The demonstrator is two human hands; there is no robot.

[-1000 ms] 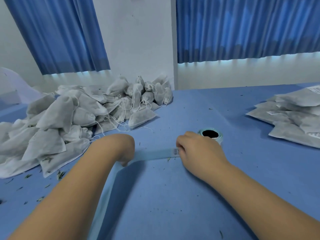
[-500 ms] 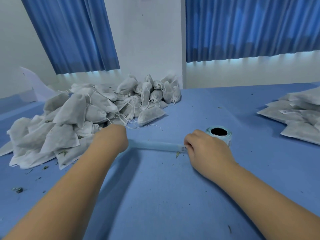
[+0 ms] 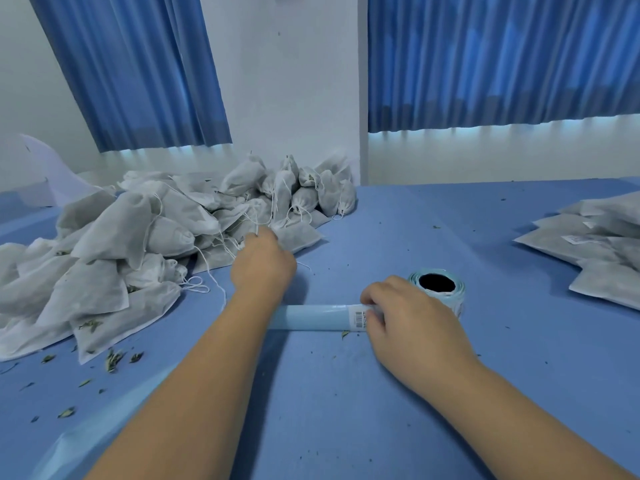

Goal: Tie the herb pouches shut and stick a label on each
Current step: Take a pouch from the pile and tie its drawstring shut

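A big pile of white herb pouches [image 3: 156,237] sits on the blue table [image 3: 346,410] at the middle left of the frame, with thin white strings hanging out. The left hand [image 3: 263,265] is at the near edge of that pile, by the strings. Its fingers are hidden behind the hand, so I cannot tell if its grip is open or closed. The right hand [image 3: 398,323] is near the middle of the frame, and its grip is closed on a pale blue label strip [image 3: 311,318], right where a white label [image 3: 362,317] with black bars sits. The label roll [image 3: 436,289] stands just behind this hand. Flat pouches [image 3: 588,244] lie at the right edge. Little green herb bits [image 3: 114,358] lie at the lower left.
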